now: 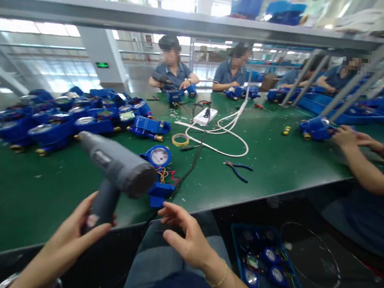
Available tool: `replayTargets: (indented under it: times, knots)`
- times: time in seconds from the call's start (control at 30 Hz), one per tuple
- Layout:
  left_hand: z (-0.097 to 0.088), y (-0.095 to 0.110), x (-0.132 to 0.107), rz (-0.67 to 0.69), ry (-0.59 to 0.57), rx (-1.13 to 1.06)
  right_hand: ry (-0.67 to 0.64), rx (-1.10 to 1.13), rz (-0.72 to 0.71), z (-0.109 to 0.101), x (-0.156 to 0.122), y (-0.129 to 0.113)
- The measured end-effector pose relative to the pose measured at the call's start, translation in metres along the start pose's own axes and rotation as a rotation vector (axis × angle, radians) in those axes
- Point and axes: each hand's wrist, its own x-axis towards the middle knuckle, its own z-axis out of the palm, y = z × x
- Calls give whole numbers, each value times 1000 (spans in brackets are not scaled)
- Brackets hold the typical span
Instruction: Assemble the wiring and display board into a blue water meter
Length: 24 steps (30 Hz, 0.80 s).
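Note:
My left hand (pixel 80 230) is closed around the handle of a grey heat gun (pixel 116 163), held up over the table's near edge with its nozzle toward the upper left. Past the table edge, over my lap, my right hand (pixel 188 236) hovers with its fingers apart and nothing in them. Between the hands and a little beyond lies a blue water meter (pixel 160 156) with a round dial. Red and yellow wires (pixel 164 175) run from it to a blue housing part (pixel 160 191). The heat gun hides part of the meter.
Blue meters (pixel 55 124) are heaped at left. A tape roll (pixel 180 139), pliers (pixel 237 170), a power strip (pixel 205 117) and white cable (pixel 247 145) lie on the green table (pixel 266 157). A blue crate (pixel 236 241) of meters stands low at right. Co-workers sit opposite and at right.

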Motion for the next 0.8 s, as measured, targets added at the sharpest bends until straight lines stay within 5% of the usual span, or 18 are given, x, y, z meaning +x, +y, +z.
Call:
replayTargets:
  times: [0.07, 0.2, 0.4, 0.57, 0.8]
  knots:
    - [25, 6, -4, 39, -96, -68, -2, 4, -31, 6, -6, 0]
    - [86, 38, -15, 335, -233, -45, 86, 42, -62, 4, -18, -1]
    - [153, 63, -35, 582, -409, 93, 404, 39, -81, -30, -41, -20]
    - [144, 71, -21, 694, -479, 76, 580, -184, 98, -78, -77, -24]
    - [103, 51, 64, 670, -54, 381, 546, -204, 146, -98, -114, -32]
